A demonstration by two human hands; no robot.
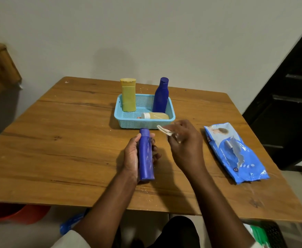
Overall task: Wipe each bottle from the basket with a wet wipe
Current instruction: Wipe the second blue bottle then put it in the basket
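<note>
Right now my left hand lies palm up over the desk, its fingers curled round a blue bottle whose cap points toward the basket. Just beside it, my right hand pinches a crumpled wet wipe. Standing in the basket are a yellow bottle and a dark blue bottle; a small cream bottle lies flat there. To the right lies the wipes pack.

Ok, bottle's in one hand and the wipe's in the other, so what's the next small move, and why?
Probably bring the crumpled white wet wipe, pinched in the right hand, onto the cylindrical blue plastic bottle that the left hand holds. The two are apart, so no wiping contact exists now.
</note>
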